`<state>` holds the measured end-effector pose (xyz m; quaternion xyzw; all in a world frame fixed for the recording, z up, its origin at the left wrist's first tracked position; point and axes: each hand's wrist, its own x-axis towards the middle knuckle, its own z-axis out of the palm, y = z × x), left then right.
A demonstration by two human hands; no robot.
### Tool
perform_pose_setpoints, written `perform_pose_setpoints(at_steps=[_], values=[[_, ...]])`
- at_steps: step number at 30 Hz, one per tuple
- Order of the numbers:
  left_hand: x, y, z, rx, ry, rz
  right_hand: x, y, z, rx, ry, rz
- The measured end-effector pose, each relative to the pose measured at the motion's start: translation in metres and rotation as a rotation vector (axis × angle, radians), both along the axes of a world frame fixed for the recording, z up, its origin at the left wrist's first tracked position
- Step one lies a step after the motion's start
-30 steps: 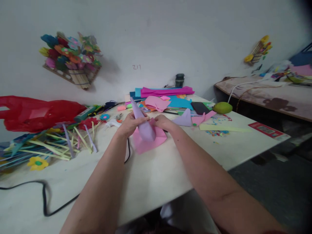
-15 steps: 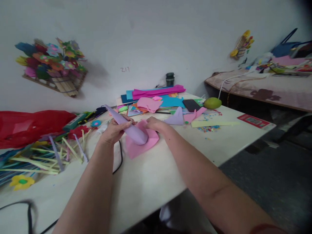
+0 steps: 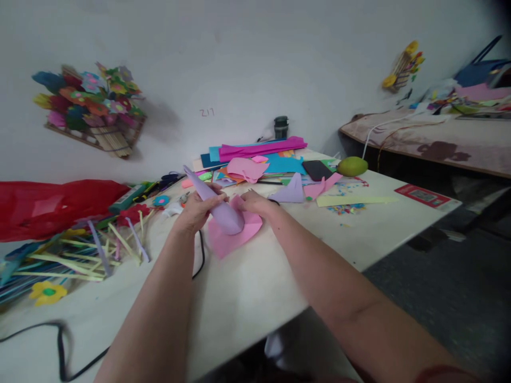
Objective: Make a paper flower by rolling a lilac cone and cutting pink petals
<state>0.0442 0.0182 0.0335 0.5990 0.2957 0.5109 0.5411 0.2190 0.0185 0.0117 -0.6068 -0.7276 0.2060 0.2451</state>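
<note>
My left hand (image 3: 198,210) is closed around a lavender sheet rolled into a cone (image 3: 228,219). Its narrow end points up to the far left, and its wide rounded end rests over a pink sheet (image 3: 222,246). At the cone's right side, my right hand (image 3: 255,203) is closed on the raised far edge of the pink sheet; its fingertips are partly hidden. The pink sheet lies on the white table (image 3: 247,287), its near corner flat in front of the cone. Under my left wrist a black cord (image 3: 202,255) runs across the table.
Yellow and lavender strips (image 3: 75,260), a yellow flower (image 3: 48,292) and a red plastic bag (image 3: 56,210) lie left. Behind are coloured sheets (image 3: 263,151), a black phone (image 3: 316,170) and a green mango-like fruit (image 3: 352,166). The table's edge (image 3: 399,247) runs along the right.
The lavender cone has tilted slightly steeper, its narrow end shifting right. Both hands keep their hold, and the whole view has shifted a little.
</note>
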Motion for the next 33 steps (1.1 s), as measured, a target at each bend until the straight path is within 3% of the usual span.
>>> perform_pose_setpoints(at_steps=[4,9,13,25,29,33], values=[[-0.003,0.001,0.001,0.007,-0.057,0.054,0.001,0.006,-0.004,-0.035,0.017,-0.038],[-0.018,0.010,0.004,0.085,-0.334,0.264,0.004,0.010,-0.008,-0.052,0.190,-0.088],[-0.024,0.016,0.003,0.055,-0.430,0.372,0.004,0.008,-0.010,-0.058,0.252,-0.089],[-0.017,0.016,-0.001,0.013,-0.462,0.376,0.003,0.009,-0.016,-0.037,0.343,-0.152],[-0.011,0.016,-0.003,-0.015,-0.482,0.390,0.008,0.012,-0.017,-0.001,0.234,-0.168],[-0.007,0.015,-0.004,-0.145,-0.548,0.396,0.014,0.016,-0.016,0.021,0.034,-0.207]])
